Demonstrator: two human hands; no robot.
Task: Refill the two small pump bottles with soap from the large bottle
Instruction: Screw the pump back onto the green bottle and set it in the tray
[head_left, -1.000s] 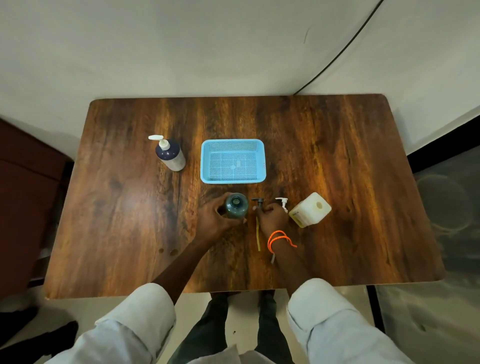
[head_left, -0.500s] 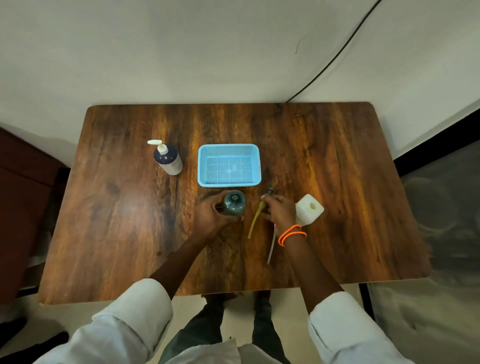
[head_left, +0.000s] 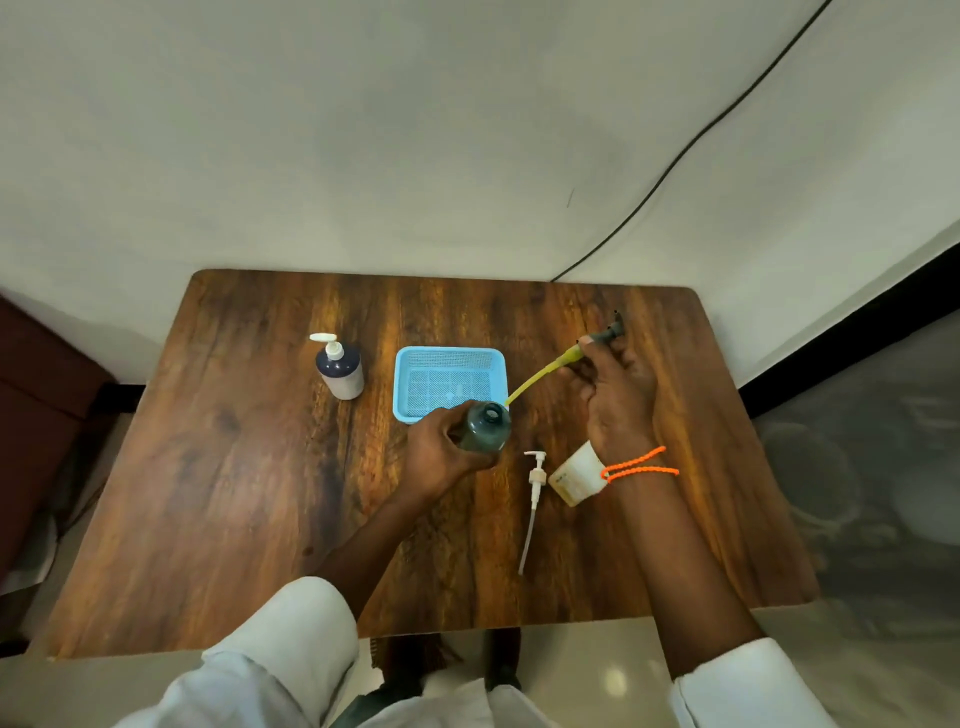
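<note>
My left hand (head_left: 436, 457) grips a small dark green bottle (head_left: 487, 427) with its neck open, standing just in front of the blue basket. My right hand (head_left: 615, 400) is raised above the table and pinches a dark pump head (head_left: 605, 335); its yellow tube (head_left: 540, 375) slants down with the tip near the green bottle's mouth. A white pump with a long tube (head_left: 534, 493) lies loose on the table. The small white bottle (head_left: 574, 477) stands partly hidden under my right wrist. The large dark bottle with a white pump (head_left: 338, 370) stands at the back left.
An empty light blue mesh basket (head_left: 449, 355) sits at the middle of the wooden table (head_left: 234, 493). A wall stands close behind the table, with a black cable (head_left: 675, 161) running down it. Dark furniture borders the left side.
My right hand lifted the dark pump head up and to the right, so the yellow tube now hangs in the air by the green bottle's mouth. The white pump is uncovered on the table.
</note>
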